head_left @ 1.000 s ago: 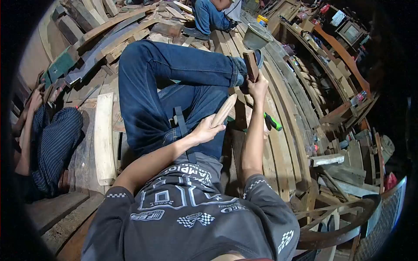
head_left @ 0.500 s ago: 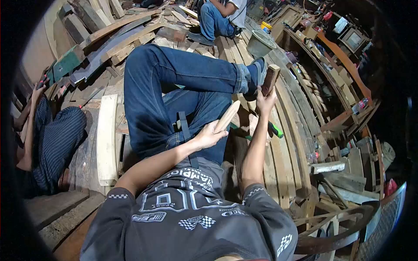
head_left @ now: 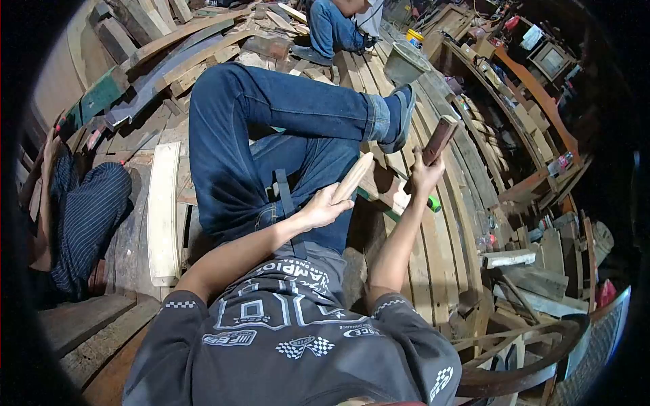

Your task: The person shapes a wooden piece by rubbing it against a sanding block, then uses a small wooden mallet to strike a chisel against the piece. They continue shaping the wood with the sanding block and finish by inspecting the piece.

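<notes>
Drifting toward four o'clock since a second ago, the right hand [head_left: 425,177] is clenching a dark reddish wooden block [head_left: 440,137]. Nearer, at its eight o'clock, the left hand [head_left: 323,206] is clasping a pale tapered wooden stick [head_left: 353,177] slanting toward one o'clock.

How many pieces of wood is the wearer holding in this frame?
2. A pale wooden piece is in the left hand; a dark wooden block is held higher up in the right hand. Nothing else appears held.
</notes>
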### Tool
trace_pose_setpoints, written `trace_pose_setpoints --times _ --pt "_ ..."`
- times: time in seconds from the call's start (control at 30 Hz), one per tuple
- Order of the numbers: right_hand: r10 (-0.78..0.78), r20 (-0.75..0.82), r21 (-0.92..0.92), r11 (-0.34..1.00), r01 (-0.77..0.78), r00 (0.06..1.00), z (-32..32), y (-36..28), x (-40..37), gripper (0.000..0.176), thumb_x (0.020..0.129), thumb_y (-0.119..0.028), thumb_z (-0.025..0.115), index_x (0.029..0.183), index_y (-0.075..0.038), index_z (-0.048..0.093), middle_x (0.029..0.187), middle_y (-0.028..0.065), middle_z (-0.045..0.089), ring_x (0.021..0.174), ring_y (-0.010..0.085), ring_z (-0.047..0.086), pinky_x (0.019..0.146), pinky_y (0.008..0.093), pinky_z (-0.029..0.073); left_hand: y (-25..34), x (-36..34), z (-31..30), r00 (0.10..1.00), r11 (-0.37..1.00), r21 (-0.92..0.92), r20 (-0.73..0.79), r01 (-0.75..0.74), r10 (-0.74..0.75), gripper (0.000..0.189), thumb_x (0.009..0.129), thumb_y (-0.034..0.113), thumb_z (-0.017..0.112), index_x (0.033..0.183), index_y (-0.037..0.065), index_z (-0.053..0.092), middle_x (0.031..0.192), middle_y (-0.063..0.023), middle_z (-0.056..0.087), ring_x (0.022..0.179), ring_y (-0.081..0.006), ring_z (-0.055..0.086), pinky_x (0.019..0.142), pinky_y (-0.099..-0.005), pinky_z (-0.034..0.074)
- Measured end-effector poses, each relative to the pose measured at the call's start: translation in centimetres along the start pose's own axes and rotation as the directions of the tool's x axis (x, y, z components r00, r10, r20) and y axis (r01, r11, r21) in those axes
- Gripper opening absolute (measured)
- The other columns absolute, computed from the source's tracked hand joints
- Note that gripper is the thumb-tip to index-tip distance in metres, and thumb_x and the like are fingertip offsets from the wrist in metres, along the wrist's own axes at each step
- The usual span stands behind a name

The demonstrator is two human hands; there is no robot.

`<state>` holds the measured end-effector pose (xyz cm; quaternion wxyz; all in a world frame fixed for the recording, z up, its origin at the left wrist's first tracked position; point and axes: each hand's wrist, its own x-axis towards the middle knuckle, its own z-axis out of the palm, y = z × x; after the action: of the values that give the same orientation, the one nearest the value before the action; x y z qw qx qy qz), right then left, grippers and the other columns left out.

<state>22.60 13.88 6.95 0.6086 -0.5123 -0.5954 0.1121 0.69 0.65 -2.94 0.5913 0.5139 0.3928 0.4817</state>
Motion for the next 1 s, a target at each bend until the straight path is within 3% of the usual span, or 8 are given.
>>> trace_pose_setpoints --times 0.2,0.3,0.4,0.43,0.57,0.7,0.8,1.0 --pt "-0.058 0.134 0.059 0.997 0.051 0.989 2.8 2.9 -1.6 0.020 0.081 -0.008 0.077 0.094 0.004 0.067 0.084 0.0098 0.073 0.078 0.0137 0.066 0.073 0.0324 0.053 0.7 -0.1 0.0 1.000 0.999 0.053 -0.019 -0.009 0.010 0.024 0.094 0.017 0.066 0.110 0.006 0.052 0.068 0.0059 0.044 0.048 -0.0038 0.039 0.040 -0.0225 0.031" --pt "0.021 0.185 0.347 0.934 -0.085 0.983 4.7 4.5 -1.9 0.021 0.079 -0.006 0.078 0.092 0.006 0.067 0.089 0.0106 0.074 0.079 0.0140 0.067 0.075 0.0319 0.052 0.8 -0.3 -0.1 1.000 0.998 0.068 -0.005 -0.016 0.016 0.023 0.094 0.017 0.066 0.109 0.006 0.052 0.069 0.0055 0.045 0.049 -0.0039 0.040 0.040 -0.0222 0.032" --pt "0.226 0.153 0.135 0.959 -0.247 0.962 5.4 4.1 -2.3 0.028 0.077 -0.013 0.081 0.093 0.005 0.068 0.089 0.0127 0.073 0.080 0.0172 0.067 0.077 0.0335 0.052 0.9 -0.2 0.1 0.998 0.995 0.086 -0.035 -0.042 0.046 0.022 0.094 0.017 0.066 0.108 0.006 0.053 0.069 0.0051 0.046 0.048 -0.0041 0.040 0.040 -0.0223 0.032" --pt "0.229 -0.032 0.018 0.973 -0.229 0.973 6.5 5.4 -2.4 0.036 0.073 -0.019 0.084 0.094 0.005 0.068 0.090 0.0152 0.073 0.081 0.0215 0.068 0.078 0.0362 0.053 1.6 -0.7 0.1 1.000 0.999 0.034 -0.018 0.009 -0.008 0.022 0.094 0.016 0.066 0.107 0.006 0.053 0.069 0.0049 0.046 0.048 -0.0041 0.040 0.040 -0.0224 0.032" --pt "0.282 -0.067 -0.043 0.957 -0.285 0.957 6.3 1.7 -2.9 0.038 0.069 -0.018 0.084 0.095 0.006 0.069 0.092 0.0181 0.073 0.081 0.0248 0.068 0.078 0.0382 0.052 0.9 -0.2 0.0 0.999 0.999 0.033 -0.009 -0.034 0.034 0.021 0.094 0.016 0.066 0.106 0.006 0.052 0.069 0.0045 0.046 0.048 -0.0040 0.040 0.040 -0.0221 0.032" --pt "0.212 -0.078 -0.031 0.976 -0.215 0.974 7.6 5.5 -2.2 0.042 0.068 -0.025 0.089 0.084 0.006 0.065 0.074 0.0097 0.067 0.062 0.0168 0.057 0.061 0.0362 0.049 0.8 -0.3 0.0 1.000 0.999 0.033 -0.010 0.001 -0.001 0.020 0.094 0.016 0.066 0.105 0.006 0.052 0.069 0.0042 0.047 0.049 -0.0041 0.041 0.040 -0.0219 0.032" --pt "0.382 -0.075 -0.065 0.920 -0.387 0.921 7.6 3.6 -2.1 0.044 0.068 -0.023 0.086 0.093 0.008 0.069 0.090 0.0200 0.073 0.078 0.0272 0.068 0.076 0.0403 0.052 0.1 0.0 -0.2 1.000 0.998 0.058 -0.016 -0.005 0.006 0.020 0.094 0.016 0.066 0.105 0.006 0.053 0.069 0.0041 0.047 0.049 -0.0045 0.041 0.040 -0.0219 0.033" --pt "0.453 -0.187 0.004 0.888 -0.460 0.872 9.2 4.1 -1.4 0.042 0.066 -0.020 0.087 0.089 0.009 0.066 0.085 0.0204 0.071 0.075 0.0282 0.068 0.073 0.0411 0.053 1.0 -0.4 0.0 1.000 1.000 0.003 0.003 0.004 -0.004 0.020 0.094 0.016 0.066 0.104 0.006 0.053 0.068 0.0048 0.046 0.048 -0.0043 0.040 0.040 -0.0217 0.032"
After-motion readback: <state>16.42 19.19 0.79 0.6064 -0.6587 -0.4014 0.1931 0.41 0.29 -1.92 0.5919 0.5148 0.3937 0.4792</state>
